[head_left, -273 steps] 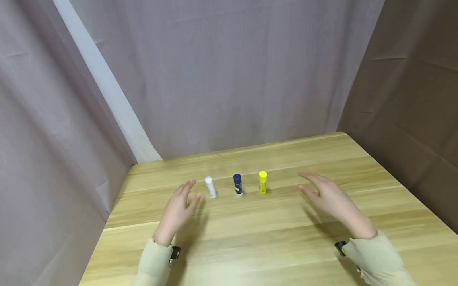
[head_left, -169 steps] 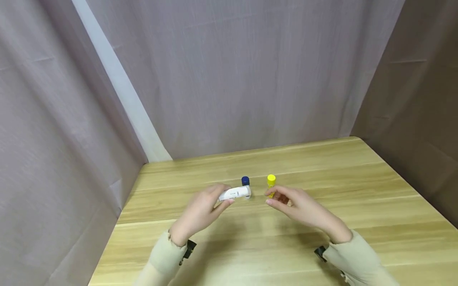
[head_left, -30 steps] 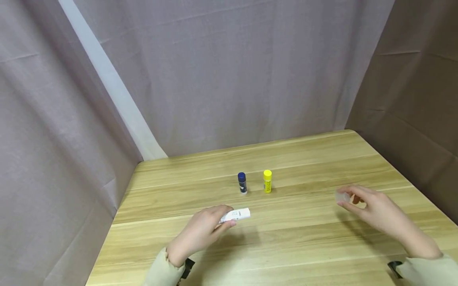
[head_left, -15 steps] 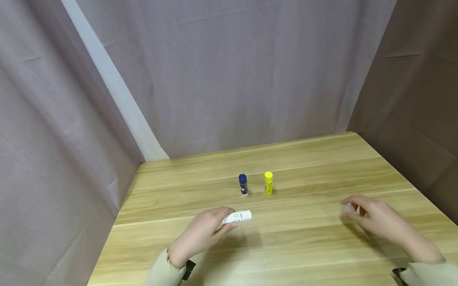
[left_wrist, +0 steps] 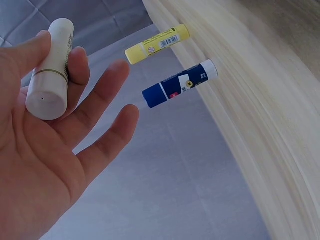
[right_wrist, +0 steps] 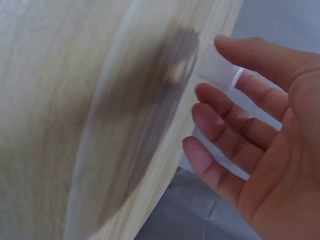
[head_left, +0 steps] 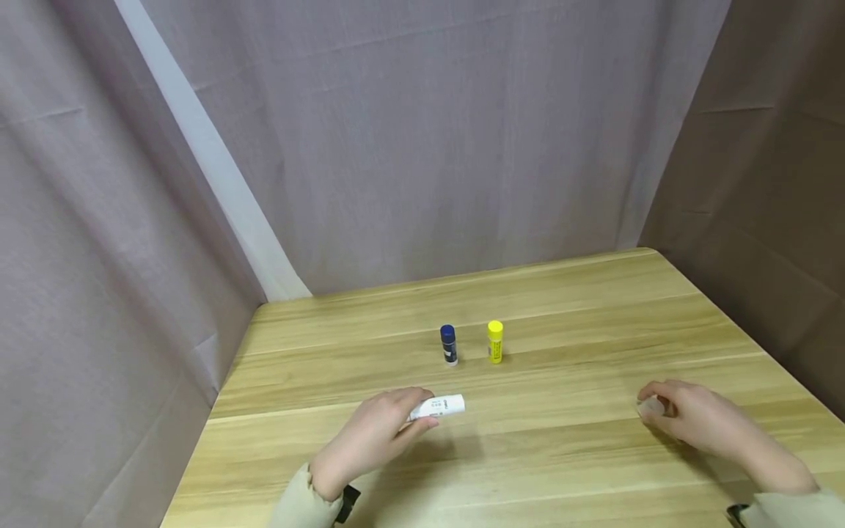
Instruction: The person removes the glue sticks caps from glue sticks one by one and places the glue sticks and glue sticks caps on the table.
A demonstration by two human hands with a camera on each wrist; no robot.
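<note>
Item one, as I read it from my remote station: the left hand [head_left: 376, 436], lower centre of the head view, pinches a white tube [head_left: 438, 407] between thumb and first fingers, its open end pointing to the right of the frame; in the left wrist view the white tube [left_wrist: 50, 70] lies against the thumb and forefinger with the other fingers [left_wrist: 107, 92] loosely spread. Item two: the right hand [head_left: 700, 424], lower right of the head view, holds a small clear cap [head_left: 650, 405] at its fingertips just over the wooden table [head_left: 568, 469]; in the right wrist view the clear cap [right_wrist: 216, 70] sits between thumb and fingers, blurred, and I cannot tell whether it touches the wood. Item three: a blue glue stick [head_left: 448, 345] and a yellow glue stick [head_left: 495, 341], both upright and capped, side by side at frame centre, well apart from both hands. Item four: grey cloth backdrop [head_left: 409, 147] filling the upper frame. Status, by my judgement: the white tube is uncapped and its cap is being set aside, which I count as done or nearly so; the two standing sticks appear untouched and remain to be handled.
</note>
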